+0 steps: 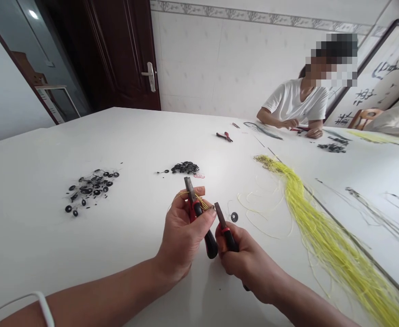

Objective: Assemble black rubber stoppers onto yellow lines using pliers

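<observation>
My left hand is closed around a pair of red-and-black pliers whose jaws point up and away, and a thin yellow wire loops across its fingers. My right hand grips a second pair of pliers; its tip reaches toward my left thumb and the wire. A single black ring lies on the white table just right of the pliers' tips.
A long bundle of yellow wires runs along the right. Piles of black rings lie at left and centre. Spare pliers lie farther off. A person in a white shirt works at the far right.
</observation>
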The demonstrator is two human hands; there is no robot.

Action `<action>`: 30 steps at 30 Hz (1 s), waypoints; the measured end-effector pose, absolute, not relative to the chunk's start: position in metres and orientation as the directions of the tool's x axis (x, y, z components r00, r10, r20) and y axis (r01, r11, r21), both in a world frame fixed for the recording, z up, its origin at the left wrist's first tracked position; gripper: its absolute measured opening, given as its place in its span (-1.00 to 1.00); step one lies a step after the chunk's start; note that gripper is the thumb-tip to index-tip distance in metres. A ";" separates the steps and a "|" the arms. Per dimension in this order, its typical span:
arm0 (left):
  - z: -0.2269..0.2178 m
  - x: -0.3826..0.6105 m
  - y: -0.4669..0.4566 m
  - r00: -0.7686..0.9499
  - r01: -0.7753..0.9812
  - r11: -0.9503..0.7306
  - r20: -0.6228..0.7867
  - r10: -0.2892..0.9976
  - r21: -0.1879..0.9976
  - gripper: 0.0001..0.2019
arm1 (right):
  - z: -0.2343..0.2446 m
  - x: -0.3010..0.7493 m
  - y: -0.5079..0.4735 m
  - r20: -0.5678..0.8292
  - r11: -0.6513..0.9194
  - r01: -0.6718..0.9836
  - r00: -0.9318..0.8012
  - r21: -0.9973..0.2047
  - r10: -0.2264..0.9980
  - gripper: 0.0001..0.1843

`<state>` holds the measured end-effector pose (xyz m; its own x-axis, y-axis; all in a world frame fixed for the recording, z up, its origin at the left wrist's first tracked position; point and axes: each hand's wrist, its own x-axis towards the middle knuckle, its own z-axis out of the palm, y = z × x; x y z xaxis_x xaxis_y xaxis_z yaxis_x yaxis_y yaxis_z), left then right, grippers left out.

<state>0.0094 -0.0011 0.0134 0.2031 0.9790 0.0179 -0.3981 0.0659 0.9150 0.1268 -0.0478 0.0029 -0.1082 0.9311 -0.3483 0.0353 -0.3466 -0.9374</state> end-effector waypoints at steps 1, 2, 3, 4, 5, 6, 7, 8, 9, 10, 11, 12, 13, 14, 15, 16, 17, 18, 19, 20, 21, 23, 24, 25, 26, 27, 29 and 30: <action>0.013 0.010 -0.002 0.209 -0.403 0.081 0.005 0.978 0.911 -0.74 | 0.003 0.126 -0.048 -0.355 -0.354 0.025 -0.098 -0.935 0.930 -0.78; 0.012 0.010 -0.003 0.214 -0.406 0.094 -0.006 0.977 0.909 -0.74 | 0.003 0.126 -0.048 -0.361 -0.361 0.014 -0.092 -0.932 0.928 -0.78; 0.011 0.010 -0.003 0.217 -0.407 0.103 -0.014 0.976 0.908 -0.74 | 0.004 0.126 -0.048 -0.364 -0.365 0.004 -0.092 -0.931 0.927 -0.78; 0.010 0.010 -0.004 0.220 -0.404 0.110 -0.020 0.975 0.908 -0.73 | 0.004 0.125 -0.048 -0.358 -0.360 -0.004 -0.090 -0.933 0.929 -0.78; 0.010 0.010 -0.004 0.227 -0.399 0.120 -0.029 0.973 0.909 -0.73 | 0.004 0.125 -0.048 -0.348 -0.350 -0.012 -0.087 -0.937 0.934 -0.79; 0.010 0.010 -0.004 0.242 -0.390 0.138 -0.043 0.969 0.911 -0.73 | 0.003 0.126 -0.048 -0.335 -0.338 -0.018 -0.085 -0.941 0.938 -0.79; 0.011 0.010 -0.005 0.270 -0.377 0.170 -0.068 0.961 0.910 -0.74 | 0.003 0.126 -0.047 -0.321 -0.324 -0.026 -0.079 -0.946 0.944 -0.79; 0.012 0.010 -0.005 0.311 -0.362 0.221 -0.106 0.944 0.906 -0.75 | 0.003 0.127 -0.046 -0.308 -0.311 -0.035 -0.070 -0.950 0.949 -0.80; 0.013 0.010 -0.006 0.364 -0.340 0.284 -0.153 0.919 0.896 -0.77 | 0.003 0.129 -0.045 -0.294 -0.297 -0.044 -0.056 -0.954 0.954 -0.80; 0.015 0.010 -0.007 0.420 -0.314 0.349 -0.201 0.885 0.883 -0.79 | 0.003 0.130 -0.044 -0.285 -0.287 -0.053 -0.041 -0.956 0.957 -0.80; 0.017 0.010 -0.009 0.472 -0.285 0.407 -0.243 0.848 0.868 -0.80 | 0.003 0.131 -0.043 -0.279 -0.281 -0.060 -0.029 -0.958 0.960 -0.81; 0.018 0.010 -0.010 0.513 -0.257 0.444 -0.268 0.815 0.858 -0.80 | 0.003 0.132 -0.043 -0.271 -0.271 -0.062 -0.019 -0.960 0.962 -0.81; 0.019 0.010 -0.011 0.545 -0.233 0.459 -0.276 0.792 0.857 -0.79 | 0.003 0.133 -0.042 -0.262 -0.262 -0.066 -0.014 -0.963 0.965 -0.82; 0.020 0.010 -0.013 0.570 -0.215 0.454 -0.266 0.777 0.865 -0.77 | 0.003 0.134 -0.041 -0.254 -0.255 -0.072 -0.015 -0.964 0.967 -0.83; 0.020 0.011 -0.014 0.588 -0.205 0.435 -0.244 0.771 0.877 -0.76 | 0.003 0.134 -0.041 -0.248 -0.248 -0.083 -0.014 -0.965 0.969 -0.83; 0.019 0.011 -0.015 0.600 -0.206 0.412 -0.219 0.770 0.887 -0.75 | 0.003 0.135 -0.041 -0.245 -0.245 -0.095 -0.013 -0.965 0.969 -0.83; 0.018 0.011 -0.016 0.604 -0.210 0.396 -0.200 0.771 0.894 -0.75 | 0.003 0.135 -0.041 -0.245 -0.245 -0.105 -0.011 -0.964 0.969 -0.83; 0.017 0.011 -0.017 0.604 -0.213 0.397 -0.199 0.772 0.893 -0.75 | 0.003 0.136 -0.041 -0.252 -0.252 -0.111 -0.009 -0.961 0.968 -0.82; 0.015 0.011 -0.018 0.601 -0.212 0.413 -0.215 0.770 0.886 -0.75 | 0.004 0.136 -0.041 -0.262 -0.261 -0.112 -0.004 -0.959 0.965 -0.82; 0.013 0.010 -0.020 0.590 -0.208 0.443 -0.249 0.768 0.872 -0.74 | 0.004 0.137 -0.041 -0.271 -0.269 -0.106 0.005 -0.957 0.963 -0.81; 0.011 0.010 -0.021 0.574 -0.207 0.484 -0.295 0.763 0.850 -0.73 | 0.005 0.138 -0.040 -0.278 -0.275 -0.097 0.016 -0.957 0.961 -0.80; 0.007 0.010 -0.023 0.538 -0.231 0.568 -0.382 0.751 0.790 -0.70 | 0.006 0.140 -0.039 -0.292 -0.288 -0.077 0.048 -0.954 0.955 -0.79; 0.005 0.011 -0.025 0.523 -0.260 0.596 -0.407 0.748 0.760 -0.71 | 0.006 0.141 -0.038 -0.294 -0.290 -0.071 0.057 -0.954 0.954 -0.78; 0.004 0.011 -0.026 0.519 -0.287 0.614 -0.419 0.745 0.735 -0.72 | 0.006 0.143 -0.037 -0.292 -0.288 -0.070 0.061 -0.955 0.954 -0.78; 0.003 0.011 -0.028 0.527 -0.304 0.627 -0.421 0.738 0.717 -0.74 | 0.006 0.143 -0.036 -0.290 -0.286 -0.073 0.061 -0.956 0.955 -0.78; 0.002 0.011 -0.030 0.545 -0.296 0.638 -0.423 0.724 0.711 -0.76 | 0.006 0.144 -0.035 -0.286 -0.281 -0.078 0.062 -0.957 0.956 -0.77; 0.003 0.011 -0.033 0.581 -0.197 0.656 -0.452 0.677 0.729 -0.81 | 0.005 0.146 -0.034 -0.278 -0.271 -0.094 0.072 -0.958 0.958 -0.77; 0.003 0.010 -0.035 0.588 -0.125 0.652 -0.473 0.656 0.748 -0.83 | 0.005 0.147 -0.033 -0.281 -0.273 -0.101 0.072 -0.957 0.957 -0.78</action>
<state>0.0105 -0.0346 0.0033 0.5883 0.6557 -0.4733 -0.1246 0.6518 0.7481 0.1466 -0.0329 0.0047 0.0720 0.9571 -0.2808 -0.1012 -0.2731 -0.9566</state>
